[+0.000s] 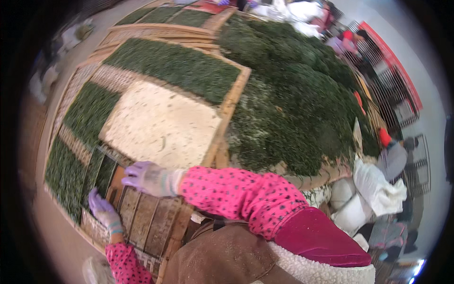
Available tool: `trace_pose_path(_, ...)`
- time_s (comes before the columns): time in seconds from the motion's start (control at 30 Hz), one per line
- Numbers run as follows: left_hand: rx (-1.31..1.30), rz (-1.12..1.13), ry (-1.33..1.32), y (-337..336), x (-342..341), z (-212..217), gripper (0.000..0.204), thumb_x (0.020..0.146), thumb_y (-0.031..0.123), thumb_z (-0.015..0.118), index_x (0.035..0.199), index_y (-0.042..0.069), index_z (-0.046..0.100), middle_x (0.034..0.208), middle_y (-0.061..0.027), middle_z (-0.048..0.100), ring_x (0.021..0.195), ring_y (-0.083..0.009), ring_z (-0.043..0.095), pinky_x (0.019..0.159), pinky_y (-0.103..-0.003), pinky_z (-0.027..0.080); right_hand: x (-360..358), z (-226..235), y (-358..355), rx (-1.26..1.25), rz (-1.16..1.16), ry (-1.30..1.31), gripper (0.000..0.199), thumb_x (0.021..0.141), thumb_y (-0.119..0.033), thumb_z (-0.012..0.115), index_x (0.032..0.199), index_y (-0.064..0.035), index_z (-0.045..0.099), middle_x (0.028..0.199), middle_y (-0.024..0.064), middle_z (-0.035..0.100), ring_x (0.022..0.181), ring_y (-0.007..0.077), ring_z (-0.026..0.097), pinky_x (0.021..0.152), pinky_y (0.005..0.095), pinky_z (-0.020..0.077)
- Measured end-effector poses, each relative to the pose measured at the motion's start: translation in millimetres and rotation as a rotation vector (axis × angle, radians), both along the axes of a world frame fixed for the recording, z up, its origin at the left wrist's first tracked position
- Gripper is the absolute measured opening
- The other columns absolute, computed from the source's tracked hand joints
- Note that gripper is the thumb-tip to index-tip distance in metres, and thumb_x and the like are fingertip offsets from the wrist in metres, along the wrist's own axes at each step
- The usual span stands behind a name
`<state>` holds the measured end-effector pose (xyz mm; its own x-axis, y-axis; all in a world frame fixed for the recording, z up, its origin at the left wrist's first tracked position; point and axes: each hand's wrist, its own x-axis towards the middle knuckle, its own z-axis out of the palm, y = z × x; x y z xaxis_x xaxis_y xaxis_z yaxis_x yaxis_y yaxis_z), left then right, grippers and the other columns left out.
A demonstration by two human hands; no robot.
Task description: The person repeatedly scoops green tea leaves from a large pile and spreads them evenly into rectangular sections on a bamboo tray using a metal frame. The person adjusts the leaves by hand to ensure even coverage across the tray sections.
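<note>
Woven drying tray [231, 102], left hand [104, 210] and right hand [149, 177] on wooden frame [142, 217]

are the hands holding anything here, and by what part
Neither hand clearly grips anything. The left hand rests on the near edge of the woven tray; the right hand lies flat on its slats. A closed grip cannot be told.

A wooden-framed woven tray [230, 102] is seen carrying strips of green leaves [172, 64] and a pale speckled sheet [161, 124]. Beside it, a large heap of greens [298, 104] is piled.
</note>
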<state>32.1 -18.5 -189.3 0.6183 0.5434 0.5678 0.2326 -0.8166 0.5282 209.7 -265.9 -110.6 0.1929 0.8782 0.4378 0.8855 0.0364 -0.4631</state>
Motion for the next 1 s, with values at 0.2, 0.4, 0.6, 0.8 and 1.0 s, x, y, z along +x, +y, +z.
trace_pose_path(0.2, 0.212, 0.12, 0.404, 6, 10, 42, 0.031, 0.101, 0.003, 0.045, 0.127, 0.0, 0.061, 0.136, -0.0159, 0.059, 0.119, -0.0297, 0.058, 0.102, -0.04, 0.048, 37, 7, -258, -0.015, -0.591, 0.134, 0.03, 0.089, -0.008, 0.06, 0.119, -0.0065, 0.061, 0.116, 0.0162, 0.063, 0.107, 0.0341, 0.061, 0.096, 0.0436, 0.05)
trace_pose_path(0.4, 0.372, -0.25, 0.237, -156, 145, 131, 0.04, 0.093, 0.007, 0.063, 0.133, 0.007, 0.062, 0.139, -0.0144, 0.057, 0.128, -0.0294, 0.054, 0.11, -0.041, 0.045, 9, -18, -503, -0.028, -1.208, 0.19, 0.029, 0.091, -0.007, 0.056, 0.116, -0.0064, 0.069, 0.113, 0.0169, 0.069, 0.106, 0.0332, 0.065, 0.098, 0.0422, 0.0518)
trace_pose_path(0.6, 0.24, -1.046, 0.141, -474, 292, 143, 0.05, 0.085, 0.03, 0.075, 0.129, 0.013, 0.062, 0.14, -0.0204, 0.052, 0.13, -0.0389, 0.049, 0.109, -0.05, 0.04, -2, -72, -699, 0.13, -1.804, 0.299, 0.022, 0.097, -0.012, 0.057, 0.115, -0.005, 0.069, 0.096, 0.0088, 0.073, 0.077, 0.0194, 0.067, 0.073, 0.031, 0.0542)
trace_pose_path(0.8, 0.203, -1.415, 0.565, -699, 319, 94, 0.093, 0.07, 0.047, 0.085, 0.149, 0.024, 0.042, 0.159, -0.0213, 0.027, 0.144, -0.0475, 0.027, 0.112, -0.061, 0.034, -39, -113, -742, -0.331, -1.867, 0.181, 0.028, 0.081, -0.006, 0.06, 0.107, -0.0084, 0.073, 0.086, 0.0143, 0.069, 0.081, 0.0311, 0.068, 0.071, 0.0426, 0.055)
trace_pose_path(1.0, 0.378, -1.065, 1.127, -751, 350, 20, 0.132, 0.058, 0.048, 0.094, 0.16, 0.032, 0.012, 0.168, -0.0164, 0.001, 0.153, -0.0449, 0.008, 0.112, -0.071, 0.028, -44, -112, -730, -0.237, -1.85, 0.2, 0.03, 0.085, -0.014, 0.06, 0.114, -0.0118, 0.067, 0.109, 0.0094, 0.067, 0.105, 0.0295, 0.061, 0.091, 0.0423, 0.0512)
